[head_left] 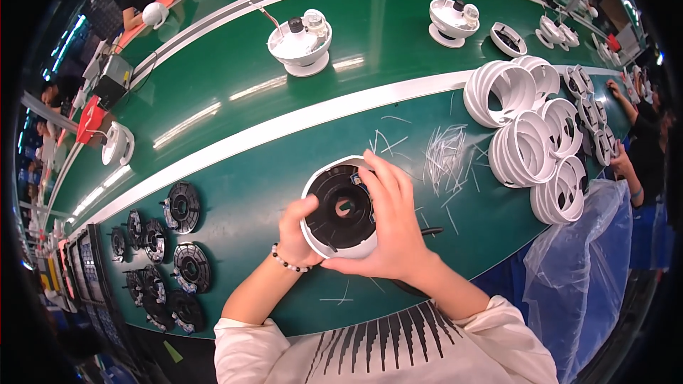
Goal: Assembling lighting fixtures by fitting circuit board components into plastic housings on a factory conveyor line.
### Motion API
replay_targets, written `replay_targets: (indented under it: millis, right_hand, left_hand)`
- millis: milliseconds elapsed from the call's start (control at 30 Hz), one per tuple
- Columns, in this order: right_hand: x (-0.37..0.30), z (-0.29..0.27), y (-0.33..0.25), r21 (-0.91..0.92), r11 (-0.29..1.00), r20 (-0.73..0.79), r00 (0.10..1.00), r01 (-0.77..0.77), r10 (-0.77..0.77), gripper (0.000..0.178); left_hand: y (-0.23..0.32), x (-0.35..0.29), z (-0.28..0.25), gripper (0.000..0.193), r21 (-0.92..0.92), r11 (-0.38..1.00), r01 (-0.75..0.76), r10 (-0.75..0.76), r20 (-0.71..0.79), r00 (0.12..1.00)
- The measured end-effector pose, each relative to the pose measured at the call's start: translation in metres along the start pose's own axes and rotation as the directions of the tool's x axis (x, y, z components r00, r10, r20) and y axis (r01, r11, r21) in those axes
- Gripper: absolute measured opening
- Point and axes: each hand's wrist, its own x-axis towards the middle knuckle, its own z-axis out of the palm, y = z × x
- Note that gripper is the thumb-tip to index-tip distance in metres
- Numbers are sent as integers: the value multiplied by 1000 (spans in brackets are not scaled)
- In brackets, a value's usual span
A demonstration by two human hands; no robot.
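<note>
Above the green workbench, near its front edge, I hold a white round housing (310, 185) with a black round plate (324, 203) inside it. The plate has a hole at its centre and a small part at its upper right. My left hand (294, 233) grips the left rim, thumb on top. My right hand (393, 222) wraps the right side, its fingers reaching over the upper rim onto the plate's edge. The underside of the housing is hidden. Behind my right wrist a dark rod-like thing (431, 231) lies partly covered.
Several black round plates (185, 208) lie at left. Thin white strips (445, 160) are scattered to the right, beside stacked white rings (523, 153). Across a white rail, the green conveyor (220, 103) carries white domed units (299, 46). A co-worker's hand (623, 163) is at far right.
</note>
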Motion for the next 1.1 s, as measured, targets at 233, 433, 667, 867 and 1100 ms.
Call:
replay_targets:
  millis: [233,433,667,867,1100]
  right_hand:
    - [-19,7,20,-8,991,-103,986,-133,131,101]
    - [-71,-40,18,-259,955,458,852,-146,254,90]
    - [-101,-54,7,-449,893,560,772,-23,301,89]
    - [-108,-36,19,-535,845,354,903,-19,244,59]
    - [-97,-76,9,-133,946,78,948,-296,307,48]
  left_hand:
    - [2,36,0,48,-160,981,-107,40,-372,927]
    - [91,93,-78,31,28,963,-268,253,-438,862]
    - [174,130,-151,38,305,936,-177,338,-628,701]
    - [129,146,-97,68,882,-355,311,921,271,280]
    - [59,218,9,67,785,515,344,120,-464,878]
